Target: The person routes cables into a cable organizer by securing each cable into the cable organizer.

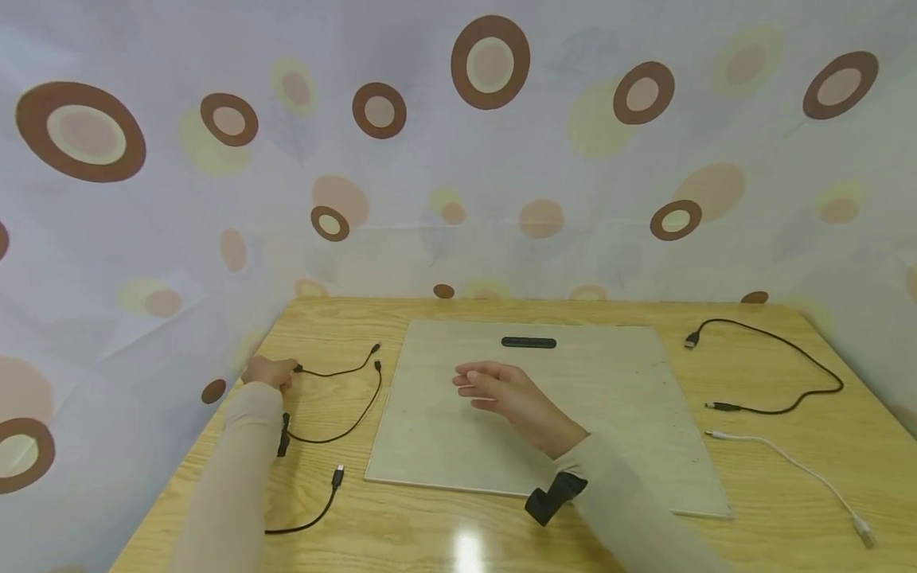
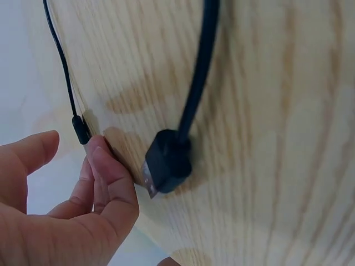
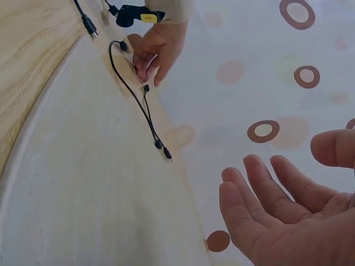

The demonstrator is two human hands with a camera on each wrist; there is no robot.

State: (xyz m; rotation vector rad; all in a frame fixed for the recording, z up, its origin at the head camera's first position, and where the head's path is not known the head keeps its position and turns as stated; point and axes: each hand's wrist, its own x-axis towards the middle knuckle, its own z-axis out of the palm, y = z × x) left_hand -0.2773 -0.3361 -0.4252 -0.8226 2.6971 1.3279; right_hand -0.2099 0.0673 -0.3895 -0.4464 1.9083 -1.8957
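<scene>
At the left of the table my left hand (image 1: pixel 267 372) reaches the near end of a short black cable (image 1: pixel 333 374). In the left wrist view its fingertips are at that cable's black plug (image 2: pixel 81 130), with the thumb standing apart; whether they touch it is unclear. Close beside them lies the USB plug (image 2: pixel 169 160) of a second black cable (image 1: pixel 361 414). My right hand (image 1: pixel 505 398) hovers over the pale board (image 1: pixel 609 414), fingers relaxed and slightly bent, holding nothing. A dark bar (image 1: pixel 528 342) lies near the board's far edge.
Another black cable (image 1: pixel 315 521) lies at the front left, partly behind my left sleeve. Right of the board are a long black USB cable (image 1: pixel 809 358) and a white cable (image 1: pixel 809 469). A patterned curtain (image 1: pixel 415 159) closes off the back and sides.
</scene>
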